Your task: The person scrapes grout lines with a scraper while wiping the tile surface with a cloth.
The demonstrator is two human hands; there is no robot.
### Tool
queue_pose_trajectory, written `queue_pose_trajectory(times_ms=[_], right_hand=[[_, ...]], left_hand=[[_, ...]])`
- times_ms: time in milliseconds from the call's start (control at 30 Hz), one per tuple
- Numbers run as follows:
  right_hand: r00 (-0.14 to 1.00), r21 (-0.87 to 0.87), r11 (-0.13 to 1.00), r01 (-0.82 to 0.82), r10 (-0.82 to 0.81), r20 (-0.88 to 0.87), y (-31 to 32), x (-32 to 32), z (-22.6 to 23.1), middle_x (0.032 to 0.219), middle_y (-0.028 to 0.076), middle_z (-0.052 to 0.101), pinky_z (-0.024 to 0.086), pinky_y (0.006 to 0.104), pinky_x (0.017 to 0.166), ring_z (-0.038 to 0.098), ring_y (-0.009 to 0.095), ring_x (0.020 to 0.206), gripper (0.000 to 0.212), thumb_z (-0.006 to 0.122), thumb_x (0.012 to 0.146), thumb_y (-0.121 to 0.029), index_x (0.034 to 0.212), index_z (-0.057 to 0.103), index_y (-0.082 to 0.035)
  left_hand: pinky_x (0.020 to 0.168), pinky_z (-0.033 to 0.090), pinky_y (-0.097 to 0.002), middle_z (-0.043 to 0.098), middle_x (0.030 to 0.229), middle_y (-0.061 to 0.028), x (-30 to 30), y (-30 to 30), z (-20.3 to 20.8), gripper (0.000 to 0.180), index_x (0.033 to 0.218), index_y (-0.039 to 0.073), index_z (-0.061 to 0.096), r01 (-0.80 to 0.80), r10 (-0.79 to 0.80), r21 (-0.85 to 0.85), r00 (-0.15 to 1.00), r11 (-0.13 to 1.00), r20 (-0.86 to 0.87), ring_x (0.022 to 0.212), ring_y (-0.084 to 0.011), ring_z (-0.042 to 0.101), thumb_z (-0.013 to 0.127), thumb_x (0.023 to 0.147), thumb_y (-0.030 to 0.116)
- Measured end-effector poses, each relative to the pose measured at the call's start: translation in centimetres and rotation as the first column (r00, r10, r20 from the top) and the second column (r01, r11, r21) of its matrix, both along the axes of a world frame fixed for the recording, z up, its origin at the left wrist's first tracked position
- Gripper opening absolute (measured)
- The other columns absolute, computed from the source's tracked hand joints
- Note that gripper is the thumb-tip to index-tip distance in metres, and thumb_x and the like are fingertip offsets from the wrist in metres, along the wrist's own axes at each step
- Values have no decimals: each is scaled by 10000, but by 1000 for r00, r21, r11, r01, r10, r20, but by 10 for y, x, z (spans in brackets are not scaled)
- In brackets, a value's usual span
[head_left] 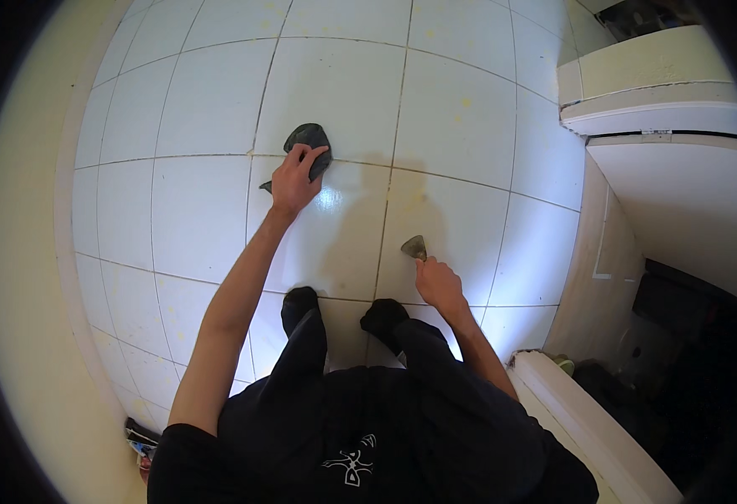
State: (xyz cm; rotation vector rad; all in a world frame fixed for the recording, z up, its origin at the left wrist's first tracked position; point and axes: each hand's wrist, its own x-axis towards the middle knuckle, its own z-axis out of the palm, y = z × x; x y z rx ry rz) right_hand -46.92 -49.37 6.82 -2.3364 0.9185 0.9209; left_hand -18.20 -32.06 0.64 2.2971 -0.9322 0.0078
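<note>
My left hand reaches out ahead of my feet and grips a dark cloth, which bunches above the fingers and pokes out below the wrist side. The cloth is at the tiled floor. Nearer to me on the right, my right hand is closed round a putty knife. Its flat, dull blade points away from me, and its handle is mostly hidden in the fist. Whether the blade touches the tiles I cannot tell.
Yellowish specks dot the pale tiles. My feet in dark socks stand close below the hands. A cream wall runs along the left. At the right are a white door and a dark recess with objects.
</note>
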Motion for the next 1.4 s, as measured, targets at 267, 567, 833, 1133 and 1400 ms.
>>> queue_pose_trajectory(times_ms=[267,567,833,1133,1400], right_hand=[[1000,5,1000,-18,18,4,-5,30,1,952,269,688,539,515,823,682,428,940,413,387,1052,-331,1040,583,32],[1000,34,999,-12,12,9,-1,34,5,998,260,687,532,517,871,669,441,987,427,381,1049,-287,995,634,54],[992,104,993,-57,68,-105,-5,37,5,1041,269,683,523,516,890,660,448,1004,460,388,1044,-325,1022,637,61],[995,17,995,101,-101,22,1,42,-8,1004,292,687,519,519,896,660,441,1014,444,392,1039,-311,1015,646,53],[997,106,994,-28,36,-70,-2,37,-2,1042,271,689,513,522,908,658,447,1015,452,402,1033,-325,1036,652,51]], left_hand=[[652,554,-362,578,997,-28,2,0,-3,481,1160,177,673,6,-5,-11,999,1000,42,856,-243,640,728,710,17],[645,552,-358,578,1000,-23,1,0,-5,492,1165,186,673,6,-5,-24,999,1000,51,835,-237,641,729,706,17],[650,551,-350,575,1013,-20,3,-1,-3,511,1168,181,668,15,-15,-6,999,1000,48,865,-227,635,730,691,9],[652,555,-373,580,1027,-26,4,2,-8,511,1184,201,665,11,-10,-21,999,1000,48,828,-254,650,737,707,34],[646,553,-350,576,1008,-18,3,-1,-6,507,1163,182,673,9,-9,-5,999,1000,48,847,-234,639,720,687,16]])
